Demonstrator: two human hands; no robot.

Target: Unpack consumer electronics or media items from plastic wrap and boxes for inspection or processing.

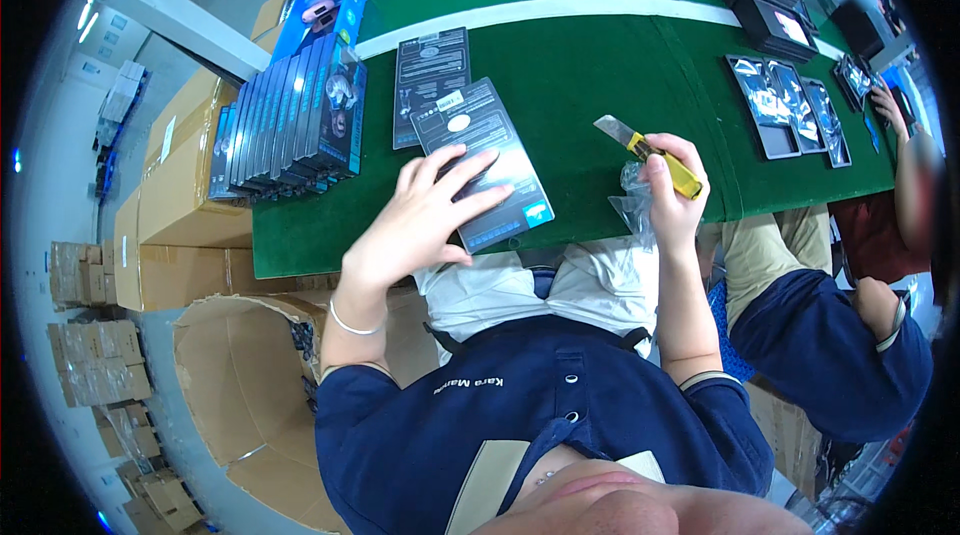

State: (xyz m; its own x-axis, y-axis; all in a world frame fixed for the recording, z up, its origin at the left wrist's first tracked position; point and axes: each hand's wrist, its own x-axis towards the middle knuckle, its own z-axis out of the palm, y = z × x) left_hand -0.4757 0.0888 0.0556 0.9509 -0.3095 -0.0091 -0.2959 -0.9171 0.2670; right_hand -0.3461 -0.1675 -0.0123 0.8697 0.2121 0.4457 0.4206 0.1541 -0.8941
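Observation:
My left hand (428,207) lies spread over the lower part of a flat dark retail box (497,142) with a label on its upper end. This box sits tilted at the table's near edge and slightly overlaps a second dark box (420,70) behind it. In my right hand (676,178) is a yellow utility knife (672,173), its blade out and pointing to the upper left. Crumpled clear plastic film (633,203) hangs beside the right palm; whether the fingers grip it too, I cannot tell.
A row of upright dark boxes (290,125) stands at the left by a blue bin (345,15). Black trays (775,105) lie right on the green table (570,65). A co-worker sits close at my right. An open carton (225,365) stands lower left.

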